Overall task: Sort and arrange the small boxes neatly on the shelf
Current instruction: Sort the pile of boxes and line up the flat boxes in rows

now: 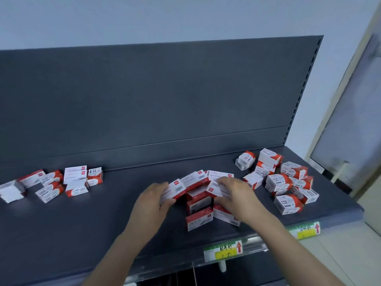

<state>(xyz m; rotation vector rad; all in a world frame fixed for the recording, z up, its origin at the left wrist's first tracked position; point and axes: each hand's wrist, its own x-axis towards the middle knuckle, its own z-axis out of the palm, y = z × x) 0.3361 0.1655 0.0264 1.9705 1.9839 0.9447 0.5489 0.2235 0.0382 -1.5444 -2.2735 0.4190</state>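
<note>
red-white boxes (pixel 199 195) — both hands gripping some

red-and-white boxes (pixel 199 218), dark grey shelf (pixel 82 213).

Box print (pixel 286 200) blurred, leftmost box (pixel 9 190) cut by edge, price-label (pixel 223 250) writing illegible.

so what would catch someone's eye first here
Both hands, the left hand and the right hand, each gripping a red-and-white box in the middle pile. Then the jumbled paper clip boxes at the right end of the dark shelf, and a looser scatter at the left.
</note>
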